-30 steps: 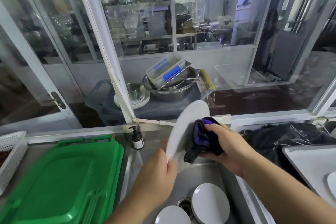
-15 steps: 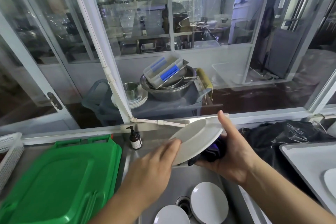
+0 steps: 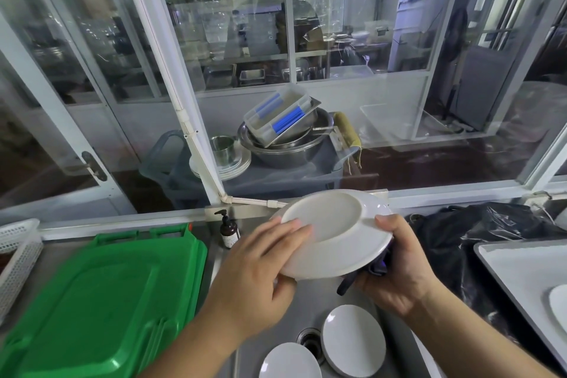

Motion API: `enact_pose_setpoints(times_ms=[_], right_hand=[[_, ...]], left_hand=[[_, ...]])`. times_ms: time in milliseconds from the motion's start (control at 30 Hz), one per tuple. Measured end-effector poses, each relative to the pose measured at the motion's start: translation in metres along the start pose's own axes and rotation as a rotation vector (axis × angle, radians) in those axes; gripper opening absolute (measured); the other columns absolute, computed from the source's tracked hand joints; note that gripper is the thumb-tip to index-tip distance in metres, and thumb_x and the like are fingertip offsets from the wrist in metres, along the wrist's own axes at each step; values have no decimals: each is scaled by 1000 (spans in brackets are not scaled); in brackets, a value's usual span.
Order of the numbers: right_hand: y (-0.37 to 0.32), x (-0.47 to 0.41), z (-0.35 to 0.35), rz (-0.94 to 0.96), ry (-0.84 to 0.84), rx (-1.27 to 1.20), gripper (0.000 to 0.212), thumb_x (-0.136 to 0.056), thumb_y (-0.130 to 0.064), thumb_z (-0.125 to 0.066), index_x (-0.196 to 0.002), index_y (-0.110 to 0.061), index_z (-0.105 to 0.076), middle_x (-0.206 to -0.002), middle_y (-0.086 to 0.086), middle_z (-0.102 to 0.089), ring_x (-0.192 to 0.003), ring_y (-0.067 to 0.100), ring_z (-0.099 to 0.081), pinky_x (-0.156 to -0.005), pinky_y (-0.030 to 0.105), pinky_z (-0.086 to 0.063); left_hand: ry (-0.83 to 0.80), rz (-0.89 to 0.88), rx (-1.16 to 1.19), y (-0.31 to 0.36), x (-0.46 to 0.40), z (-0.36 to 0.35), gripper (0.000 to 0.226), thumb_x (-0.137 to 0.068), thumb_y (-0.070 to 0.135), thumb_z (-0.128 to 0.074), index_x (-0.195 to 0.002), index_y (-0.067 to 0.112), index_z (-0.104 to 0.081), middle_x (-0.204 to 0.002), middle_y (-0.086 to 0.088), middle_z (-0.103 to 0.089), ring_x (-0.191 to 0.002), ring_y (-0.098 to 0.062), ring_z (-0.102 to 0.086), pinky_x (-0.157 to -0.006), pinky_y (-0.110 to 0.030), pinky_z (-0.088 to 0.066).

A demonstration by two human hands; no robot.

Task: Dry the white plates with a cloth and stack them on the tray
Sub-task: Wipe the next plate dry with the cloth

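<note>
A white plate (image 3: 334, 233) is held upside down over the sink, its underside facing me. My left hand (image 3: 260, 270) grips its left rim, fingers on top and thumb below. My right hand (image 3: 399, 267) holds the right rim with the thumb on top and keeps a dark purple cloth (image 3: 372, 270) pressed under the plate; most of the cloth is hidden. Two more white plates (image 3: 352, 341) (image 3: 290, 360) lie in the sink (image 3: 306, 298). A grey tray (image 3: 521, 273) at the right carries one white plate (image 3: 560, 304) at the frame edge.
A stack of green lids (image 3: 101, 301) covers the counter on the left, with a white basket (image 3: 18, 252) beyond it. A brown pump bottle (image 3: 229, 230) stands behind the sink. A black plastic bag (image 3: 478, 236) lies between sink and tray. A glass window is ahead.
The plate went from upright, with the cloth rubbing its face, to flat and upside down. The cloth is now beneath it, and my left fingers moved onto the plate's underside.
</note>
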State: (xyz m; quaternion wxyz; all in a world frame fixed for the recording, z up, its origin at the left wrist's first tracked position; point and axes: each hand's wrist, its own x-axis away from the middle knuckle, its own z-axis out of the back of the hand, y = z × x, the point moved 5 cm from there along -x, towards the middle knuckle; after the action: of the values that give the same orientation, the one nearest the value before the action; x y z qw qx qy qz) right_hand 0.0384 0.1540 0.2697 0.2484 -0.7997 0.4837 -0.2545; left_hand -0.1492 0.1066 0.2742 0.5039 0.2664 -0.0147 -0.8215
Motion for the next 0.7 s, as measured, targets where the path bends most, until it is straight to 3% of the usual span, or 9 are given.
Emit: enact_pose_setpoints(times_ms=[67,133,233,300,400,467,567,633,700], right_hand=[[-1,-1,-3,6,-13,16,77,-49,-37,-87,-116,-2,-72,-72,20,-70,-72,43,-72,-43,50,-56],[-2,-2,0,27,-7,13,72,-59,-37,-77,-120,-1,-67,-56,13,-66,-63,37,-71,-40,47,-55],[-2,-5,3,22,-8,43,94,-36,-35,-92,-122,-2,-70,-67,17,-69,-68,39,-72,-46,49,-57],[-1,-9,8,29,-10,17,94,-28,-33,-96,-116,-4,-77,-90,23,-72,-80,42,-73,-57,53,-61],[2,-9,8,9,14,13,85,-53,-34,-85,-127,3,-67,-80,22,-67,-75,33,-74,-65,46,-64],[4,-7,12,-7,47,11,75,-63,-32,-78,-127,3,-62,-70,18,-71,-64,26,-75,-60,41,-64],[13,-6,22,-31,108,-8,106,-43,-47,-101,-136,-9,-66,-119,21,-74,-103,38,-75,-79,51,-63],[15,-5,29,-53,228,29,100,-59,-76,-85,-138,-17,-67,-133,19,-70,-120,39,-69,-92,52,-60],[16,-4,38,-69,310,78,96,-70,-87,-57,-138,-21,-67,-134,17,-70,-125,38,-65,-94,50,-60]], left_hand=[[45,-54,168,5,3,7,68,-87,16,-43,-155,25,-45,-159,11,-44,-153,-15,-33,-123,-38,-31],[136,-4,361,6,4,12,60,-96,17,-41,-156,21,-43,-161,11,-42,-153,-15,-33,-124,-32,-27],[374,598,818,-13,5,8,46,-97,42,-53,-143,37,-54,-142,22,-58,-128,8,-54,-106,-25,-45],[352,968,1294,-20,8,-13,37,-99,48,-58,-126,25,-68,-114,5,-72,-90,-3,-70,-77,-27,-54],[263,1074,1815,-8,5,-27,45,-97,40,-58,-129,12,-70,-114,-8,-75,-86,-17,-73,-68,-32,-63],[318,1106,1879,-5,6,-29,43,-88,29,-65,-125,9,-71,-116,-11,-76,-88,-20,-76,-73,-33,-65],[354,1187,1898,-1,9,-31,33,-89,17,-66,-120,3,-69,-107,-15,-78,-81,-22,-78,-66,-32,-64],[366,1195,1885,-2,10,-30,28,-96,15,-62,-119,2,-69,-105,-15,-79,-78,-22,-78,-60,-31,-65],[377,1159,1868,-3,11,-25,26,-97,16,-60,-120,5,-68,-108,-13,-79,-81,-20,-78,-59,-32,-65]])
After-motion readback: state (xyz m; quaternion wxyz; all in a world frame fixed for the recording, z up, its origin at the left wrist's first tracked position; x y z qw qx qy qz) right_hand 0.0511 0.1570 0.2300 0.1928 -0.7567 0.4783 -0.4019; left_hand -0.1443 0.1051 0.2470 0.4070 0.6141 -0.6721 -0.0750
